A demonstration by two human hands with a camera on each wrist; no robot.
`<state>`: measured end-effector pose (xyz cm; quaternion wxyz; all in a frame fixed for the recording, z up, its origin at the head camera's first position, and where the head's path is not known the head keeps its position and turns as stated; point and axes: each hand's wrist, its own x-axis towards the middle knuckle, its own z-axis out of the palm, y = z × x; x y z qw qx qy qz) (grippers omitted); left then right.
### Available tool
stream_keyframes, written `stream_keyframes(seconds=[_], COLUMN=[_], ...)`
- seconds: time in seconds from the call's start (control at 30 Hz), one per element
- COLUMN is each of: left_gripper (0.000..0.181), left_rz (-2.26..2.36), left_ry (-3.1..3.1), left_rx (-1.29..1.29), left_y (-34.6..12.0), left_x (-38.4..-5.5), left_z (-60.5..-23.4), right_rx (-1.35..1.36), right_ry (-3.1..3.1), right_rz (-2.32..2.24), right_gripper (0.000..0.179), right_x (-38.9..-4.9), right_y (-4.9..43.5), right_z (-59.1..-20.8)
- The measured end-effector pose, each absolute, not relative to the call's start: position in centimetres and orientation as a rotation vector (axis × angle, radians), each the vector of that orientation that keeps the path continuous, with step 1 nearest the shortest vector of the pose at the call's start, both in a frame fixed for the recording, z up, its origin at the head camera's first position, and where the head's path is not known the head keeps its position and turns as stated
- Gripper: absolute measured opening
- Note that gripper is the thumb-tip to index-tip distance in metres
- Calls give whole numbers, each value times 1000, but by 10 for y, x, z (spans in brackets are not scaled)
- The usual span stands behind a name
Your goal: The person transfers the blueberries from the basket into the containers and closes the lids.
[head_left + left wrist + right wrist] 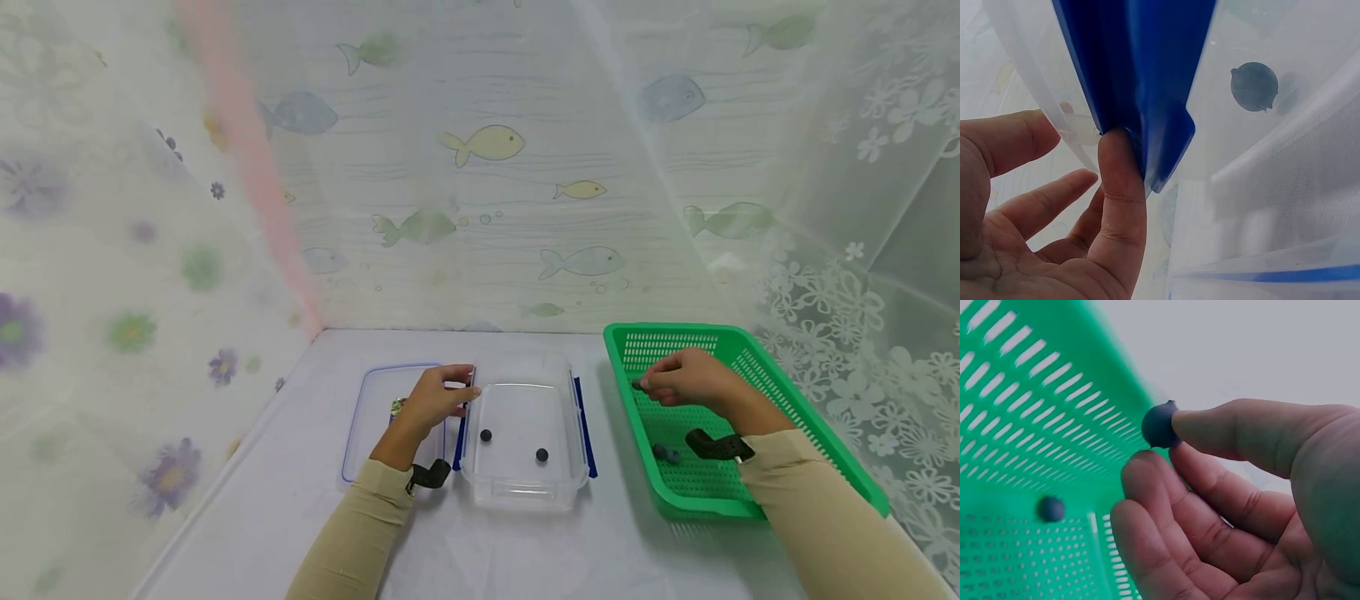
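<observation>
My right hand (692, 382) pinches a small dark ball (1160, 425) between thumb and fingers, just inside the left wall of the green basket (817, 417). Another dark ball (1052, 509) lies on the basket floor in the right wrist view. My left hand (431, 404) grips the left rim of a clear plastic box (517, 483), one finger against its blue side latch (1129, 69). Inside the box are two dark balls, one at the left (486, 435) and one nearer the front right (542, 455).
A clear lid with a blue edge (349, 433) lies left of the box, partly under my left arm. A small colourful piece (397, 407) shows on it, half hidden by the hand. Patterned sheets hang behind the white table (600, 550) and at both sides.
</observation>
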<state>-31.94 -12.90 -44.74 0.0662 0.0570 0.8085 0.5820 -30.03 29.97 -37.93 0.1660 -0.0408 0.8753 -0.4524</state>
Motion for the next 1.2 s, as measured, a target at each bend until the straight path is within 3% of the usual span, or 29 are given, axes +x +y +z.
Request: stream_keyframes(seconds=[1.2], left_gripper=[56], left_rz=[1749], left_ry=[2450], left_rx=[136], left_y=[-129], left_x=[-320], left_z=[-449], right_rx=[-296], right_ry=[2439], right_rz=[-1603], right_gripper=[49], right_x=[-273], right_y=[248], right_z=[-352])
